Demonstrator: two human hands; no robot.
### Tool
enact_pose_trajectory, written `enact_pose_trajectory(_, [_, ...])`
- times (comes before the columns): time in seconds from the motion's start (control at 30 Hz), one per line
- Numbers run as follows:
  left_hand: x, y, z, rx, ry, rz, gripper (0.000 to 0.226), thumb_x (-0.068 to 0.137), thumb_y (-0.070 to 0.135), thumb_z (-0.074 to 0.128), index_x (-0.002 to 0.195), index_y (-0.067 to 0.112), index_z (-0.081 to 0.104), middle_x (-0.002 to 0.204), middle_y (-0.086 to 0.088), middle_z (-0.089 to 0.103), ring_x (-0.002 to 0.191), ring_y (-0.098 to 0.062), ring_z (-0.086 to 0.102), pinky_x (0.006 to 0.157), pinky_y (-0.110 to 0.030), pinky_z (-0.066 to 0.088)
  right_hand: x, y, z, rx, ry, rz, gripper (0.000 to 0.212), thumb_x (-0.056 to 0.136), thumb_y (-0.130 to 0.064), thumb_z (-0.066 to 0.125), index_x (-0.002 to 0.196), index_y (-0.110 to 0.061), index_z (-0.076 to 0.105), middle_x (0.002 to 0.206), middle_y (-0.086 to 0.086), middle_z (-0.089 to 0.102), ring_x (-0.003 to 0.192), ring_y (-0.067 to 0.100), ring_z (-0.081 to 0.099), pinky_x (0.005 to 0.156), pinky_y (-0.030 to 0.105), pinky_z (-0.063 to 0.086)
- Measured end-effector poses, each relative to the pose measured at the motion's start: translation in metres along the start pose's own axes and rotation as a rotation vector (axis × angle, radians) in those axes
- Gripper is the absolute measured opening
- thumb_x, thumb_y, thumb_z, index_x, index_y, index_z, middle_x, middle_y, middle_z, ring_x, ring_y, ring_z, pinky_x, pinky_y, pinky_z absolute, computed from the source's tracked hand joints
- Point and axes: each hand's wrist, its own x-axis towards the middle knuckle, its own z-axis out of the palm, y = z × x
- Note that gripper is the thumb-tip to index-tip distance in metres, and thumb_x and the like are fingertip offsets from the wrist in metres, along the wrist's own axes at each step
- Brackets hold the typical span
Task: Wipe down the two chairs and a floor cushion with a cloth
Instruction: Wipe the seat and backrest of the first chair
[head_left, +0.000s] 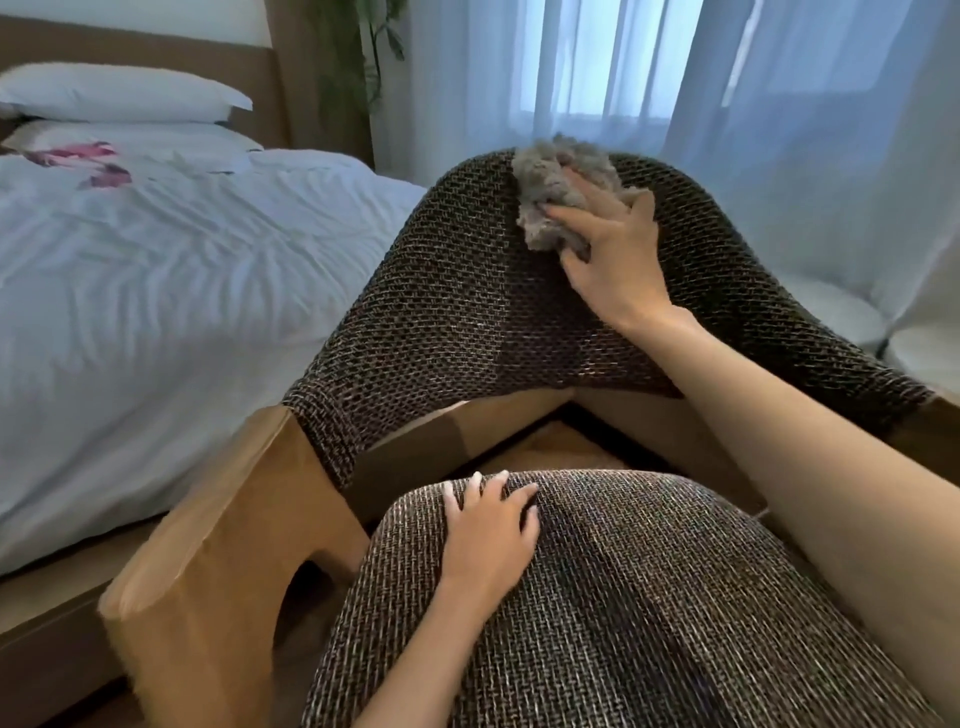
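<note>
At twelve o'clock in my head view, the cloth (545, 208), a bunched grey fluffy rag, sits pressed against the top edge of the chair backrest (467, 312). Right hand (613, 260): fingers laid fairly straight over the cloth, thumb spread toward one o'clock. It appears to be pressing rather than pinching, though the bundle hides the fingertips. Left hand (488, 535), at six o'clock: fingers spread, resting flat on the woven seat (649, 597), holding nothing; I judge it a brace. Wooden armrest (223, 545) at eight o'clock, bed (156, 260) at nine to ten o'clock, curtain (779, 104) at one to two o'clock.

Progress, by my judgement: early. The wipe is on the upper backrest of one chair. Lower backrest, seat and armrest remain to be covered, and nothing shows them as wiped. I see no second chair and no floor cushion in view, so both stand as outstanding.
</note>
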Motion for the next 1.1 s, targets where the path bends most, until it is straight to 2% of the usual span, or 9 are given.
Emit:
enact_pose_trajectory(0.2, [0.008, -0.004, 0.006, -0.029, 0.022, 0.015, 0.041, 0.099, 0.048, 0.033, 0.138, 0.043, 0.043, 0.15, 0.006, 0.037, 0.142, -0.018, 0.025, 0.117, -0.05, 0.004, -0.055, 0.021, 0.039, 0.033, -0.04, -0.139, 0.043, 0.076, 0.005, 0.058, 0.11, -0.017, 0.074, 0.133, 0.004, 0.059, 0.122, 0.041, 0.047, 0.107, 0.051, 0.026])
enact_pose_trajectory(0.37, [0.007, -0.003, 0.004, -0.035, 0.005, 0.02, 0.04, 0.1, 0.047, 0.033, 0.139, 0.043, 0.04, 0.152, 0.007, 0.034, 0.143, -0.019, 0.023, 0.119, -0.05, 0.006, -0.12, 0.047, 0.033, 0.003, -0.421, -0.173, 0.038, 0.081, 0.003, 0.061, 0.108, -0.02, 0.075, 0.13, -0.002, 0.061, 0.112, 0.046, 0.048, 0.097, 0.05, 0.036])
enact_pose_trajectory(0.43, [0.005, -0.002, 0.005, -0.024, 0.008, 0.02, 0.04, 0.1, 0.046, 0.032, 0.14, 0.043, 0.039, 0.152, 0.008, 0.034, 0.143, -0.018, 0.022, 0.119, -0.048, 0.006, -0.111, 0.049, 0.012, 0.035, -0.364, -0.198, 0.034, 0.078, 0.0, 0.067, 0.105, -0.019, 0.076, 0.127, 0.001, 0.063, 0.11, 0.042, 0.053, 0.098, 0.038, 0.035])
enact_pose_trajectory(0.5, [0.005, -0.001, 0.005, -0.009, 0.019, 0.018, 0.041, 0.101, 0.046, 0.03, 0.141, 0.042, 0.038, 0.152, 0.008, 0.033, 0.143, -0.017, 0.022, 0.118, -0.047, 0.006, -0.082, 0.048, -0.013, 0.06, -0.154, -0.243, 0.03, 0.076, -0.002, 0.07, 0.101, -0.017, 0.076, 0.123, 0.004, 0.065, 0.1, 0.041, 0.057, 0.091, 0.026, 0.031])
enact_pose_trajectory(0.6, [0.006, 0.001, 0.006, -0.008, 0.032, 0.013, 0.041, 0.101, 0.045, 0.03, 0.14, 0.042, 0.039, 0.151, 0.009, 0.034, 0.143, -0.017, 0.023, 0.118, -0.046, 0.007, -0.026, 0.051, -0.036, -0.032, -0.021, -0.182, 0.036, 0.084, -0.017, 0.057, 0.117, -0.023, 0.069, 0.135, 0.002, 0.057, 0.108, 0.043, 0.046, 0.096, 0.035, 0.033])
enact_pose_trajectory(0.7, [0.006, 0.0, 0.008, -0.017, 0.035, 0.012, 0.041, 0.101, 0.045, 0.03, 0.14, 0.042, 0.039, 0.151, 0.009, 0.035, 0.143, -0.017, 0.023, 0.118, -0.045, 0.007, -0.008, 0.056, -0.024, -0.166, -0.078, -0.048, 0.044, 0.087, -0.017, 0.057, 0.131, -0.028, 0.059, 0.151, -0.001, 0.038, 0.124, 0.041, 0.032, 0.102, 0.044, 0.028])
enact_pose_trajectory(0.83, [0.005, -0.001, 0.009, -0.015, 0.03, 0.015, 0.041, 0.101, 0.045, 0.029, 0.141, 0.042, 0.038, 0.152, 0.009, 0.033, 0.144, -0.016, 0.022, 0.118, -0.046, 0.006, -0.054, 0.062, 0.008, -0.106, -0.084, -0.083, 0.049, 0.085, -0.005, 0.057, 0.129, -0.026, 0.061, 0.15, 0.0, 0.04, 0.139, 0.037, 0.025, 0.113, 0.047, 0.014])
enact_pose_trajectory(1.0, [0.005, -0.001, 0.007, -0.015, 0.02, 0.018, 0.041, 0.101, 0.044, 0.028, 0.142, 0.042, 0.037, 0.153, 0.007, 0.032, 0.144, -0.018, 0.021, 0.118, -0.046, 0.006, -0.119, 0.072, 0.013, -0.065, -0.409, -0.121, 0.036, 0.086, -0.008, 0.064, 0.117, -0.025, 0.07, 0.139, -0.001, 0.053, 0.12, 0.042, 0.042, 0.102, 0.043, 0.03])
enact_pose_trajectory(1.1, [0.005, -0.001, 0.007, -0.018, 0.017, 0.018, 0.041, 0.101, 0.044, 0.028, 0.141, 0.042, 0.037, 0.153, 0.007, 0.033, 0.144, -0.018, 0.021, 0.119, -0.046, 0.007, -0.108, 0.073, -0.017, 0.024, -0.308, -0.139, 0.034, 0.077, -0.007, 0.073, 0.109, -0.02, 0.073, 0.12, 0.003, 0.066, 0.105, 0.043, 0.047, 0.091, 0.034, 0.035])
